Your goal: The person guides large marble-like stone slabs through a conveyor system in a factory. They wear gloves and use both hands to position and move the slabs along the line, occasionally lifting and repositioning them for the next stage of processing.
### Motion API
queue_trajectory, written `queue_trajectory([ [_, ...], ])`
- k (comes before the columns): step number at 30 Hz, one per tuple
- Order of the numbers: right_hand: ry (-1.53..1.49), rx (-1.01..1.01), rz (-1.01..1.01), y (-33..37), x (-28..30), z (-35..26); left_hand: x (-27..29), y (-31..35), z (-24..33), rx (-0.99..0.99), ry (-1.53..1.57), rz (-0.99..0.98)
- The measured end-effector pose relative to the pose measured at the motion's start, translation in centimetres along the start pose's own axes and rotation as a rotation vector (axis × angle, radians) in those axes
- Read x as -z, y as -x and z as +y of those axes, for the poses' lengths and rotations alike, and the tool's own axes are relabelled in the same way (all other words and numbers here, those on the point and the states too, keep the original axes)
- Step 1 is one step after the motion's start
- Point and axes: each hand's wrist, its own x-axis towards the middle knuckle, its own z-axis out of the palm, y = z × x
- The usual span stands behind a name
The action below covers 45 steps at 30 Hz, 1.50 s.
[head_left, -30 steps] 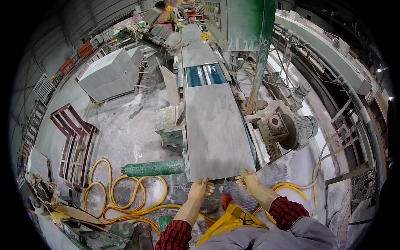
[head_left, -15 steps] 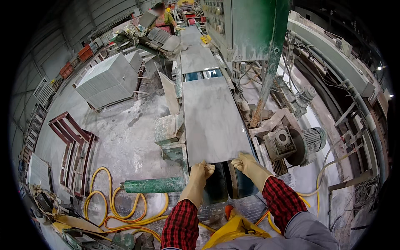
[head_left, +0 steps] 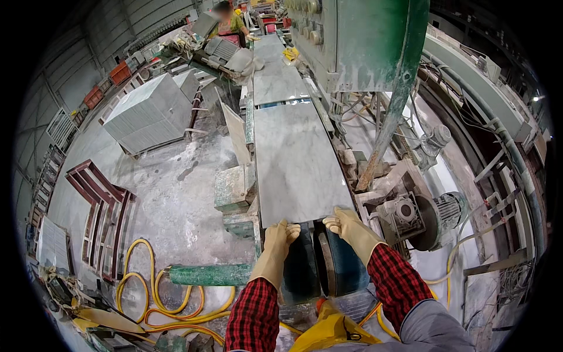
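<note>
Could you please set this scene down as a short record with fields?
Left hand: gloved, fingers curled, at the near left corner of the grey slab
Right hand: gloved, fingers curled, at the slab's near edge, toward its right corner
Grip: unclear for both
Slab position: flat over dark blue belts, which show at the near end
Beyond: another slab
Left side: green cylinder, stacked slabs
Right side: motor
Far end: co-worker

There are two gloved hands (head_left: 282, 233) and two red-checked sleeves (head_left: 252, 311), at least two stone slabs (head_left: 302, 164) and two blue belts (head_left: 347, 264). Around them: two orange bins (head_left: 120, 73), one green cylinder (head_left: 211, 275), one green cabinet (head_left: 378, 44).
</note>
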Motion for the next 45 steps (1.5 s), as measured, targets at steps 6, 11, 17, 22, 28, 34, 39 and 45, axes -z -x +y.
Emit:
queue_trajectory([
  [6, 0.069, -0.015, 0.037, 0.7, -3.0, -1.9, 2.0, -4.8, -2.3, -0.195, 0.004, -0.068],
  [11, 0.1, 0.002, 0.085, -0.3, -3.1, -2.8, -1.1, -2.9, 1.8, -0.05, 0.028, 0.013],
  [17, 0.065, 0.048, 0.097, 0.4, -4.8, -3.9, -1.3, -4.5, 2.7, -0.031, 0.031, 0.01],
  [22, 0.058, 0.041, 0.111, -0.3, -5.7, -4.4, 1.4, -7.8, 0.6, -0.432, -0.317, -0.206],
  [28, 0.028, 0.044, 0.155, -1.9, -4.9, -5.5, -2.0, -7.0, 3.3, -0.149, -0.134, -0.085],
  [34, 0.047, 0.183, 0.076, -6.7, -4.8, -3.7, -0.7, -8.1, 0.8, -0.288, -0.096, -0.063],
  [39, 0.053, 0.302, -0.145, -6.7, -2.6, -2.2, 7.3, 6.7, -2.2, -0.28, -0.084, -0.252],
  [45, -0.213, 0.184, -0.903, -3.9, 5.2, 3.4, 33.6, 25.6, -14.0, -0.438, -0.024, 0.49],
])
